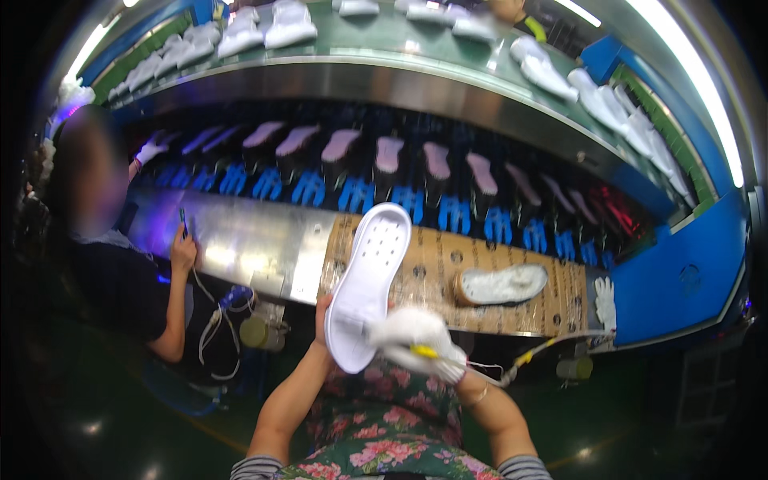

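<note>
Shoe sole (368, 276), white with a raised rim, is held in front of the person, above the near edge of the work surface; its long axis runs from near to far, with the far end leaning right. Small dark spots are visible in its far part.

Left hand (323, 318): bare, closed round the sole from its left edge, with fingertips showing at the right edge. Right hand (422, 334): in a white glove, fingers curled round a slim tool (424, 350) with a yellow part; motion blur obscures the detail. The hand overlaps the sole's near right side; contact between tool tip and sole cannot be determined. A thin hose trails right.

Beyond the hands, a cardboard sheet (432, 310) covers part of the metal counter (248, 240). On its right part lies a white foot-shaped piece (506, 283) with a brown edge; a spare white glove (606, 300) lies farther right.

Farther off, pinkish soles (390, 154) stand in a row above blue clamps (358, 194). White shoes (290, 26) rest on the far green belt (352, 36). At left, a co-worker's hand (183, 252) holds a slender dark implement (182, 220).
</note>
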Action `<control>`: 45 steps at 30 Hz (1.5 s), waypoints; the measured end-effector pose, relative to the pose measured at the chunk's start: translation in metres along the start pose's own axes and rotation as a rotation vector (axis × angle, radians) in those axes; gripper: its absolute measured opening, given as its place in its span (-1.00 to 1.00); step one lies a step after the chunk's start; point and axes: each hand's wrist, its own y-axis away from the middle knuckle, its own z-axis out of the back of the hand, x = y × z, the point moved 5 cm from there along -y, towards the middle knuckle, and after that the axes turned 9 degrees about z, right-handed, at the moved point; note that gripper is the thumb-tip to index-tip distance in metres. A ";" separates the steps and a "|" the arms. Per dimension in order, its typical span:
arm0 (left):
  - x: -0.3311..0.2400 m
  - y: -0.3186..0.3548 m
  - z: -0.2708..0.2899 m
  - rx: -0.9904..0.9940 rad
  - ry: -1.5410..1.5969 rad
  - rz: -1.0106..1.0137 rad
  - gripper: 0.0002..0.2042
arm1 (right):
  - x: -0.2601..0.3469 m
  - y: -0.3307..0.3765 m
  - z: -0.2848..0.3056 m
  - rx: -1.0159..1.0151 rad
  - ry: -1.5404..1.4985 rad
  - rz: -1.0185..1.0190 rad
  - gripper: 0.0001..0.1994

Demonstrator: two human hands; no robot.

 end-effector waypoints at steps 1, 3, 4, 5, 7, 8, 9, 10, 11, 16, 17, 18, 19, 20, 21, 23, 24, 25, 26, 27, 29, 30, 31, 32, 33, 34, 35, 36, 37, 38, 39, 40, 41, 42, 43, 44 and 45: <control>-0.002 0.000 -0.019 0.047 -0.197 -0.009 -0.02 | 0.012 0.006 0.005 0.046 -0.263 -0.087 -0.83; -0.006 0.004 -0.051 0.210 -0.214 0.011 0.06 | 0.022 0.026 0.035 -0.147 -0.318 -0.208 -0.80; -0.011 -0.001 -0.083 0.304 -0.166 0.097 0.13 | 0.016 0.054 0.053 -0.419 -0.415 -0.300 -0.80; -0.012 -0.006 -0.107 0.369 -0.174 0.122 0.18 | 0.008 0.082 0.065 -0.685 -0.530 -0.380 -0.79; -0.018 -0.020 -0.150 0.595 -0.263 0.154 0.29 | 0.010 0.111 0.087 -0.929 -0.573 -0.400 -0.80; -0.018 -0.033 -0.174 0.694 -0.235 0.178 0.28 | 0.008 0.124 0.091 -0.977 -0.586 -0.421 -0.80; -0.016 -0.051 -0.200 0.794 -0.196 0.210 0.27 | 0.006 0.140 0.093 -1.029 -0.590 -0.446 -0.79; -0.016 -0.070 -0.232 0.866 -0.194 0.210 0.23 | 0.002 0.151 0.090 -1.061 -0.534 -0.538 -0.80; -0.019 -0.090 -0.263 0.931 -0.193 0.208 0.20 | 0.005 0.148 0.083 -1.097 -0.579 -0.629 -0.79; -0.044 -0.221 -0.318 0.252 -0.221 -0.110 0.05 | -0.010 0.150 0.053 -1.110 -0.602 -0.762 -0.81; -0.029 -0.219 -0.314 0.193 -0.180 -0.061 0.05 | -0.012 0.149 0.051 -1.117 -0.620 -0.763 -0.82; -0.003 -0.215 -0.325 0.143 -0.130 0.006 0.05 | -0.016 0.158 0.054 -1.148 -0.638 -0.735 -0.83; 0.016 -0.204 -0.324 0.135 -0.248 -0.044 0.06 | -0.017 0.160 0.057 -1.142 -0.617 -0.758 -0.83; 0.013 -0.199 -0.321 0.166 -0.530 -0.202 0.08 | -0.017 0.160 0.058 -1.137 -0.624 -0.739 -0.83; 0.002 -0.201 -0.321 0.209 -0.968 -0.489 0.15 | -0.017 0.164 0.060 -1.138 -0.620 -0.733 -0.83; -0.014 -0.203 -0.347 -0.097 -1.599 -1.225 0.24 | -0.016 0.173 0.063 -1.177 -0.615 -0.760 -0.83; -0.026 -0.218 -0.354 -0.248 -1.846 -1.345 0.32 | -0.017 0.175 0.063 -1.190 -0.625 -0.768 -0.83; -0.037 -0.237 -0.361 -0.256 -1.862 -1.280 0.38 | -0.016 0.175 0.062 -1.191 -0.631 -0.773 -0.83; -0.053 -0.256 -0.362 -0.334 -1.999 -1.278 0.41 | -0.017 0.173 0.058 -1.186 -0.643 -0.774 -0.83; -0.068 -0.276 -0.360 -0.411 -2.133 -1.266 0.44 | -0.017 0.174 0.055 -1.187 -0.651 -0.776 -0.83; -0.081 -0.313 -0.365 -0.354 -2.089 -1.225 0.47 | -0.028 0.188 0.051 -1.185 -0.630 -0.772 -0.84; -0.083 -0.320 -0.368 -0.386 -2.090 -1.208 0.45 | -0.027 0.190 0.053 -1.212 -0.632 -0.781 -0.84; -0.087 -0.330 -0.368 -0.401 -2.085 -1.163 0.45 | -0.025 0.191 0.054 -1.238 -0.635 -0.790 -0.84; -0.092 -0.341 -0.368 -0.416 -2.081 -1.119 0.45 | -0.026 0.193 0.054 -1.243 -0.640 -0.803 -0.84; -0.098 -0.351 -0.370 -0.434 -2.074 -1.082 0.46 | -0.028 0.195 0.055 -1.243 -0.639 -0.791 -0.85; -0.103 -0.361 -0.374 -0.451 -2.138 -1.032 0.48 | -0.031 0.197 0.054 -1.237 -0.644 -0.799 -0.84; -0.113 -0.373 -0.374 -0.480 -2.249 -1.130 0.49 | -0.033 0.197 0.055 -1.229 -0.650 -0.806 -0.82; -0.109 -0.378 -0.376 -0.499 -2.349 -1.215 0.50 | -0.030 0.197 0.058 -1.238 -0.644 -0.834 -0.81; -0.105 -0.382 -0.378 -0.520 -2.448 -1.305 0.51 | -0.035 0.199 0.059 -1.230 -0.619 -0.837 -0.81; -0.115 -0.387 -0.371 -0.452 -2.279 -1.023 0.43 | -0.041 0.203 0.058 -1.221 -0.595 -0.840 -0.80; -0.124 -0.391 -0.368 -0.348 -2.150 -1.005 0.41 | -0.045 0.206 0.059 -1.214 -0.573 -0.844 -0.79; -0.147 -0.391 -0.362 -0.255 -2.030 -0.985 0.39 | -0.037 0.191 0.062 -1.203 -0.593 -0.826 -0.79; -0.167 -0.392 -0.354 -0.158 -1.899 -0.948 0.37 | -0.037 0.190 0.066 -1.213 -0.580 -0.822 -0.79; -0.196 -0.380 -0.362 -0.171 -1.867 -1.054 0.34 | -0.037 0.189 0.065 -1.219 -0.582 -0.818 -0.80; -0.235 -0.365 -0.371 -0.192 -1.836 -1.157 0.31 | -0.039 0.188 0.060 -1.222 -0.592 -0.818 -0.81; -0.279 -0.343 -0.369 -0.202 -1.688 -1.258 0.24 | -0.043 0.188 0.055 -1.216 -0.618 -0.815 -0.81; -0.287 -0.308 -0.367 -0.620 -1.965 -1.361 0.06 | -0.035 0.186 0.060 -1.238 -0.586 -0.852 -0.81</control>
